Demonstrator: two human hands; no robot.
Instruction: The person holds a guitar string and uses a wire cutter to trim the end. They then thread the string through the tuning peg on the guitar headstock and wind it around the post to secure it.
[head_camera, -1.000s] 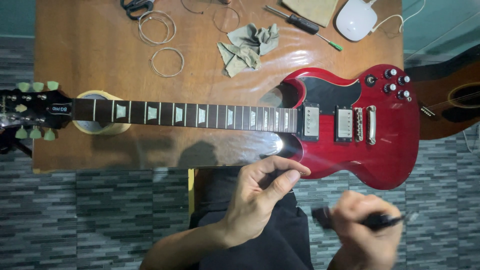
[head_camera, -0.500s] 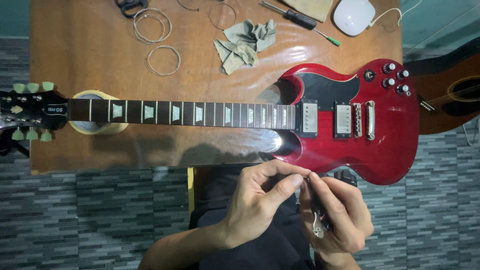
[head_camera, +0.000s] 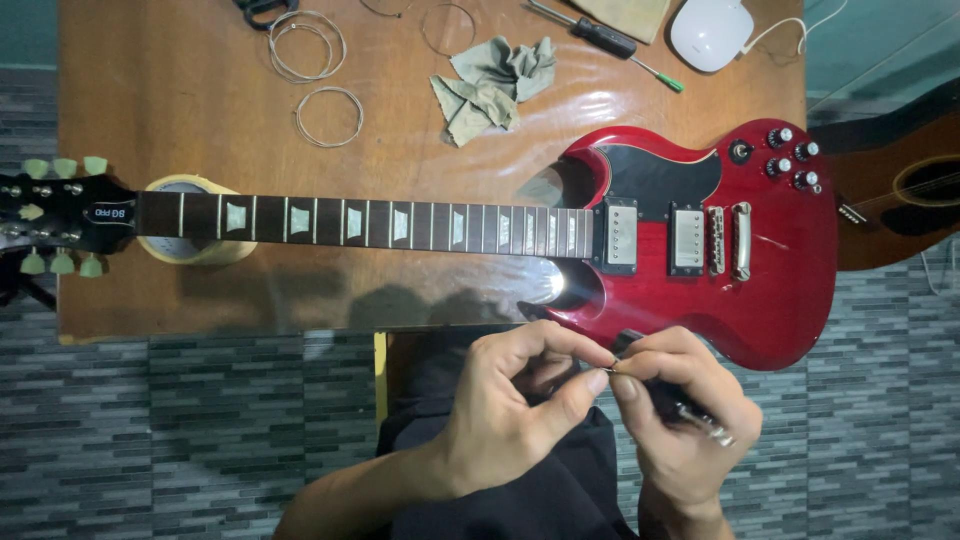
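A red electric guitar (head_camera: 780, 290) lies flat on the wooden table (head_camera: 180, 110), with its neck (head_camera: 360, 222) to the left and its headstock (head_camera: 55, 210) past the table's left edge. Below the guitar's body, over my lap, my two hands meet. My left hand (head_camera: 505, 410) pinches a small thin metal piece (head_camera: 608, 370) between thumb and forefinger. My right hand (head_camera: 685, 430) touches the same piece with its fingertips and grips a black-handled tool (head_camera: 668, 400), whose metal end (head_camera: 718, 436) sticks out of the fist.
A roll of tape (head_camera: 190, 250) props up the neck. Coiled guitar strings (head_camera: 328, 115), a crumpled grey-green cloth (head_camera: 490, 85), a screwdriver (head_camera: 610, 42) and a white device (head_camera: 712, 32) lie at the back of the table. An acoustic guitar (head_camera: 900, 190) rests at the right.
My right hand, which held the black tool off to the lower right, has moved up and left to meet my left hand. Both hands have risen nearer the guitar's lower edge.
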